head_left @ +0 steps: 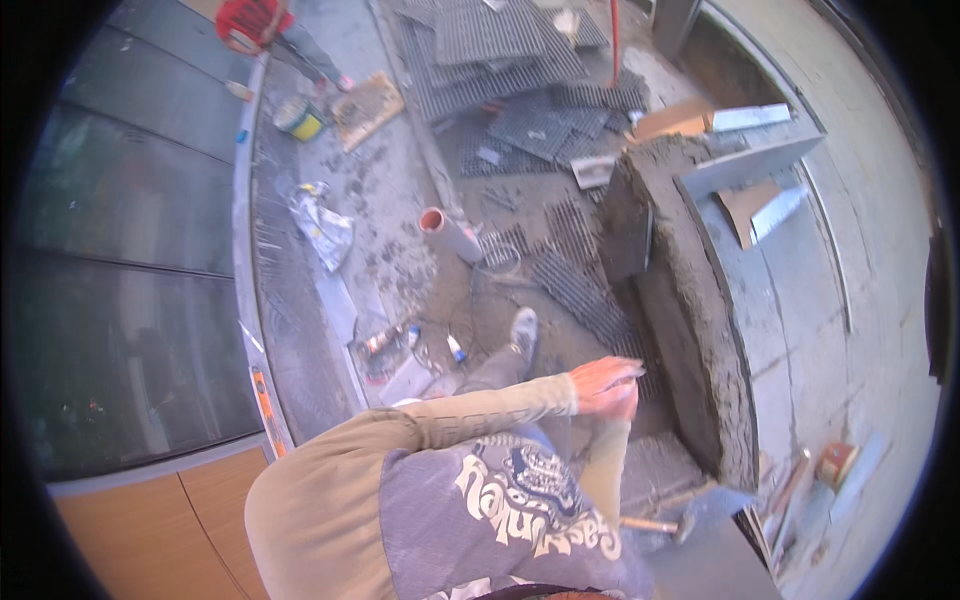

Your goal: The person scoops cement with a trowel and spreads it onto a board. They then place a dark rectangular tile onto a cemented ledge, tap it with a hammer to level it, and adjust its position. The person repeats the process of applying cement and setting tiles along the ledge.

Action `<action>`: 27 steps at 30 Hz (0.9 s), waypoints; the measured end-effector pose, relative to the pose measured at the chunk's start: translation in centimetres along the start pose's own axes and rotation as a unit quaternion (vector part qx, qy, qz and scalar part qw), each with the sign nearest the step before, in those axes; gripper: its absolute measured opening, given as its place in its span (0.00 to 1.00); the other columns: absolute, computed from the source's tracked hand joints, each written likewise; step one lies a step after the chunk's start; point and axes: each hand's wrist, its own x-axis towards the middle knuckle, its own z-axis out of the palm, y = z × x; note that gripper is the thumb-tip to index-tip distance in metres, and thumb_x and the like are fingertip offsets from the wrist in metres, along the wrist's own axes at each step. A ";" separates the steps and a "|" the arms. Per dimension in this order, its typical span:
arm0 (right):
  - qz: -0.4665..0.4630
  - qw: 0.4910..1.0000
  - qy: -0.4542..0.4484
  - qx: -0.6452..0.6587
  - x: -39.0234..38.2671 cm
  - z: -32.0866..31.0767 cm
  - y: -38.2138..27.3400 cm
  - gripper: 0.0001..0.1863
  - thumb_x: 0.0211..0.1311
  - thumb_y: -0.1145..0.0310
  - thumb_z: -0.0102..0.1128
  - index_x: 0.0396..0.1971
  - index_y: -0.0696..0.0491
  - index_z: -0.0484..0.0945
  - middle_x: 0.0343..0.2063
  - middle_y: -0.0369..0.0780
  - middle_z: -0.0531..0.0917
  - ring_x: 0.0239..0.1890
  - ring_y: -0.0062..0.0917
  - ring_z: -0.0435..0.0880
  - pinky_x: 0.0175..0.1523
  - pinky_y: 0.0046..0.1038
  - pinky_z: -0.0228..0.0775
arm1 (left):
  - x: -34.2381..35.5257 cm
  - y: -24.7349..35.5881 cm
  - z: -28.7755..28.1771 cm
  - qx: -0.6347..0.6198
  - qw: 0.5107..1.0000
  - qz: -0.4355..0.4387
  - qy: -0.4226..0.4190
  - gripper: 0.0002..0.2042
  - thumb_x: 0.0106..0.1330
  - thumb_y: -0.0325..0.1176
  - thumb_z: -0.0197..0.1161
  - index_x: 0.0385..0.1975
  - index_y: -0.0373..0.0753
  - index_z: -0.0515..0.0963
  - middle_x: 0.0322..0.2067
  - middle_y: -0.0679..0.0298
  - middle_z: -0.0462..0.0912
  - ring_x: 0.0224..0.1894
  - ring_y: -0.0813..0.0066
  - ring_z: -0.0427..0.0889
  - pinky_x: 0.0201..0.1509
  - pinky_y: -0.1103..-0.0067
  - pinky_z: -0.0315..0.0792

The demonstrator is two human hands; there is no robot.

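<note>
My left hand point(594, 380) and my right hand point(621, 404) meet in front of my body, the left one overlapping the right. Their fingers look drawn together and closed, but blur hides whatever they hold, if anything. Just right of them runs a low wall point(722, 375) coated in rough grey mortar. Below my hands lies a hammer point(650, 524) with a wooden handle, near the wall's near end. One of my shoes point(523, 328) stands on the dirty floor to the left.
Ridged dark tiles point(585, 290) lie ahead, with more stacked point(490, 40) farther off. An orange pipe point(450, 235) stands upright. Bottles point(455, 347) and a white bag point(325, 230) are at left, near a bucket point(298, 118). Another person point(255, 25) works far left. A spirit level point(268, 410) lies along the window edge.
</note>
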 end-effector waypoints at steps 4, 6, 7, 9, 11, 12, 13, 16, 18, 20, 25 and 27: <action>0.036 0.997 -0.063 0.012 2.0 14.3 2.6 0.33 0.74 0.44 0.36 0.70 0.49 0.60 0.67 0.43 0.66 0.68 0.36 0.65 0.69 0.39 0.57 | -0.3 -8.8 -2.6 0.150 0.979 -0.134 0.018 0.28 0.73 0.57 0.41 0.65 0.48 0.70 0.69 0.48 0.64 0.77 0.55 0.47 0.73 0.45 0.48; 0.070 0.995 0.049 -0.058 3.9 17.9 2.7 0.30 0.76 0.47 0.34 0.68 0.49 0.64 0.63 0.42 0.71 0.66 0.30 0.68 0.67 0.34 0.61 | -0.5 -8.9 -7.9 0.111 0.960 -0.258 0.009 0.30 0.73 0.59 0.40 0.69 0.50 0.66 0.71 0.50 0.60 0.77 0.54 0.48 0.74 0.46 0.47; 0.100 0.983 0.042 -0.146 4.5 21.4 6.1 0.31 0.75 0.45 0.34 0.70 0.49 0.61 0.66 0.43 0.67 0.68 0.32 0.66 0.68 0.37 0.58 | -3.5 -17.3 -9.3 0.092 0.940 -0.327 0.031 0.32 0.73 0.60 0.39 0.70 0.47 0.64 0.72 0.50 0.59 0.76 0.54 0.52 0.74 0.50 0.49; 0.102 0.942 0.012 -0.319 4.5 28.1 10.5 0.35 0.75 0.43 0.34 0.73 0.47 0.57 0.72 0.45 0.61 0.72 0.35 0.60 0.72 0.42 0.51 | -9.6 -26.8 -14.4 -0.015 0.897 -0.431 0.096 0.36 0.72 0.63 0.39 0.71 0.43 0.62 0.72 0.51 0.60 0.74 0.54 0.58 0.73 0.57 0.54; 0.062 0.880 -0.079 -0.464 5.8 32.7 14.0 0.37 0.74 0.41 0.33 0.75 0.46 0.53 0.74 0.45 0.56 0.74 0.37 0.56 0.73 0.47 0.46 | -14.0 -27.7 -19.6 -0.207 0.835 -0.481 0.171 0.38 0.72 0.65 0.38 0.71 0.40 0.63 0.70 0.51 0.63 0.71 0.56 0.64 0.72 0.63 0.59; 0.036 0.840 -0.118 -0.529 6.4 34.4 15.8 0.37 0.74 0.40 0.33 0.76 0.45 0.51 0.75 0.45 0.54 0.75 0.38 0.54 0.73 0.49 0.43 | -15.2 -26.6 -21.1 -0.312 0.782 -0.494 0.215 0.38 0.71 0.65 0.39 0.68 0.39 0.66 0.67 0.52 0.67 0.69 0.58 0.67 0.71 0.65 0.61; 0.006 0.810 -0.146 -0.567 8.0 34.7 16.1 0.35 0.75 0.43 0.34 0.75 0.47 0.54 0.74 0.44 0.57 0.73 0.36 0.58 0.73 0.46 0.46 | -13.1 -22.1 -22.5 -0.422 0.725 -0.496 0.224 0.37 0.71 0.66 0.39 0.65 0.39 0.69 0.64 0.53 0.72 0.66 0.60 0.71 0.69 0.68 0.64; -0.105 0.647 -0.318 -0.685 10.3 35.0 21.8 0.29 0.77 0.52 0.37 0.70 0.51 0.62 0.70 0.42 0.66 0.66 0.34 0.68 0.70 0.36 0.57 | -13.5 -18.1 -27.4 -0.677 0.591 -0.303 0.316 0.32 0.72 0.63 0.41 0.55 0.41 0.77 0.55 0.58 0.81 0.57 0.66 0.78 0.63 0.69 0.70; -0.360 0.254 -0.368 -0.818 13.1 31.8 23.9 0.25 0.75 0.58 0.40 0.66 0.52 0.68 0.68 0.42 0.69 0.58 0.37 0.76 0.64 0.34 0.66 | -13.2 -16.7 -28.4 -0.834 0.515 0.075 0.185 0.23 0.75 0.53 0.46 0.56 0.43 0.75 0.57 0.59 0.79 0.60 0.66 0.76 0.66 0.65 0.67; -0.257 0.277 -0.322 -0.868 13.7 31.1 20.5 0.20 0.72 0.64 0.42 0.58 0.51 0.74 0.64 0.44 0.72 0.55 0.44 0.78 0.61 0.37 0.70 | -13.7 -11.4 -28.9 -0.728 0.615 -0.141 0.267 0.23 0.74 0.49 0.51 0.57 0.36 0.73 0.57 0.54 0.78 0.59 0.63 0.76 0.66 0.65 0.68; 0.079 0.247 -0.108 -0.960 16.1 19.2 9.5 0.19 0.63 0.62 0.52 0.50 0.52 0.80 0.54 0.49 0.81 0.54 0.44 0.80 0.60 0.42 0.71 | -25.4 -13.6 -28.7 -0.618 0.674 -0.209 0.347 0.25 0.69 0.39 0.62 0.63 0.35 0.70 0.56 0.51 0.77 0.57 0.59 0.79 0.56 0.64 0.76; 0.095 0.324 -0.017 -0.941 15.0 18.6 5.4 0.20 0.62 0.58 0.55 0.49 0.51 0.82 0.49 0.50 0.83 0.51 0.43 0.82 0.58 0.42 0.72 | -31.4 -21.8 -27.6 -0.404 0.743 -0.403 0.349 0.24 0.65 0.29 0.65 0.62 0.37 0.71 0.43 0.58 0.81 0.41 0.69 0.83 0.40 0.73 0.80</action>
